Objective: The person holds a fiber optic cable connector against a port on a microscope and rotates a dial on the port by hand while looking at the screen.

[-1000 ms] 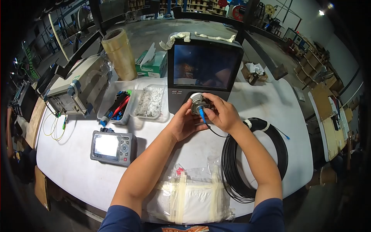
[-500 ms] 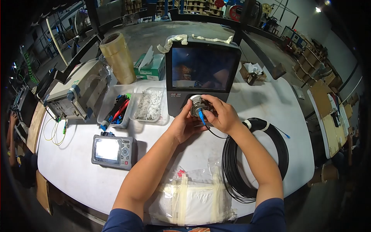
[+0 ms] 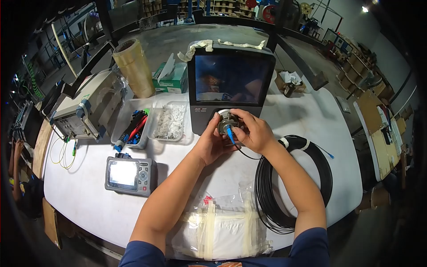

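Observation:
Both hands meet at the round metal port (image 3: 227,120) on the front of a dark tester with a large screen (image 3: 231,78). My left hand (image 3: 209,142) cups the port from the left. My right hand (image 3: 251,131) pinches a blue fibre connector (image 3: 230,132) that sits in the port. A thin black cable runs from the connector toward a big coil of black cable (image 3: 293,182) lying at the right of the white table (image 3: 80,191).
A handheld meter with a lit screen (image 3: 130,175) lies at the left. Behind it stand two clear trays (image 3: 151,120), a grey instrument (image 3: 84,111), a tape roll (image 3: 133,66) and a tissue box (image 3: 171,78). A taped plastic bag (image 3: 220,227) lies nearest me.
The view has shifted slightly; both hands stay on the port and connector with only small finger movements.

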A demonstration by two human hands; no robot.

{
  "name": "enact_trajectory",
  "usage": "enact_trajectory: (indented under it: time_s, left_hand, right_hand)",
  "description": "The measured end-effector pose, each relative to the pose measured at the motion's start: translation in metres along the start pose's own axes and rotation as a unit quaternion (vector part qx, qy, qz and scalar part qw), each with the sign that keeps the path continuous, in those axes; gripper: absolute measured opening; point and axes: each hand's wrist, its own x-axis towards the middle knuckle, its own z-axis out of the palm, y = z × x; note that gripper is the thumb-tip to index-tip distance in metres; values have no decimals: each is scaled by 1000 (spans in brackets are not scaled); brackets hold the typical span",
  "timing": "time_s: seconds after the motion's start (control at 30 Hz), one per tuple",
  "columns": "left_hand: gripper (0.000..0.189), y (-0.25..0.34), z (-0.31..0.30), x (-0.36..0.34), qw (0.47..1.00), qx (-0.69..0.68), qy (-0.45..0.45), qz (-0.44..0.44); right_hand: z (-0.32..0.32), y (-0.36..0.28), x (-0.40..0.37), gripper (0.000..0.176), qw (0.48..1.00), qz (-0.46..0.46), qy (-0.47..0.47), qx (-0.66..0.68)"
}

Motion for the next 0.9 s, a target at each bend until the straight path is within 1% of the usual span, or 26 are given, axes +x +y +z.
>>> enact_trajectory:
  time_s: [0.07, 0.13, 0.23, 0.57, 0.63, 0.73, 0.9]
  left_hand:
    - [78, 2, 4, 0, 1000, 9, -1, -3]
    - [77, 2, 7, -4, 999, 30, 30, 6]
    - [77, 1, 3, -3, 999, 26, 36, -2]
    - [77, -3, 0, -4, 1000, 3, 12, 22]
    - [74, -3, -3, -3, 1000, -7, -2, 11]
    - [71, -3, -3, -3, 1000, -11, -1, 12]
    - [72, 0, 5, -5, 1000, -7, -9, 17]
  right_hand:
    - [0, 1, 0, 45, 1000, 4, -1, 0]
    - [1, 2, -1, 45, 1000, 8, -4, 6]
    - [1, 4, -1, 45, 1000, 10, -9, 6]
    - [1, 1, -1, 46, 1000, 4, -8, 1]
    - [0, 0, 0, 46, 1000, 15, -9, 6]
    - [1, 1, -1, 46, 1000, 17, -11, 4]
    - [0, 2, 0, 45, 1000, 8, -5, 4]
